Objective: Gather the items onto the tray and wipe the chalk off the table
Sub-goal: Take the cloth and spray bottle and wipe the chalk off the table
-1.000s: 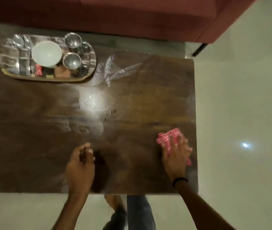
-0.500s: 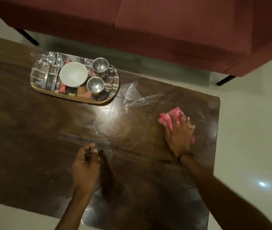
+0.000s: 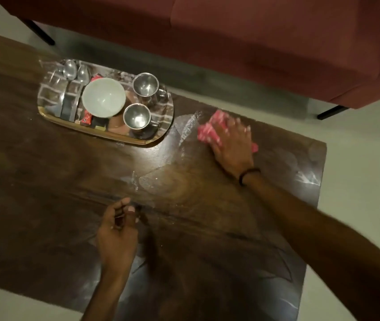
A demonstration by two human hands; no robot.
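Observation:
My right hand [image 3: 232, 144] presses a pink cloth [image 3: 207, 132] flat on the dark wooden table [image 3: 33, 181], just right of the tray and on white chalk smears [image 3: 188, 127]. Fainter chalk marks lie mid-table [image 3: 147, 181] and at the right edge [image 3: 307, 178]. The oval tray [image 3: 52, 107] at the back holds a white bowl [image 3: 103, 97], two steel cups [image 3: 145, 85] [image 3: 137, 117], spoons [image 3: 69, 69] and a red packet [image 3: 86, 118]. My left hand [image 3: 118, 232] rests near the front with fingers loosely curled; it seems to hold nothing.
A dark red sofa [image 3: 230, 38] stands right behind the table, its black legs [image 3: 330, 112] on the pale floor [image 3: 358, 135]. The table's right edge lies close to my right forearm.
My right hand has slid the pink cloth from the near right corner away and leftward up to the chalk beside the tray. The left hand has barely shifted.

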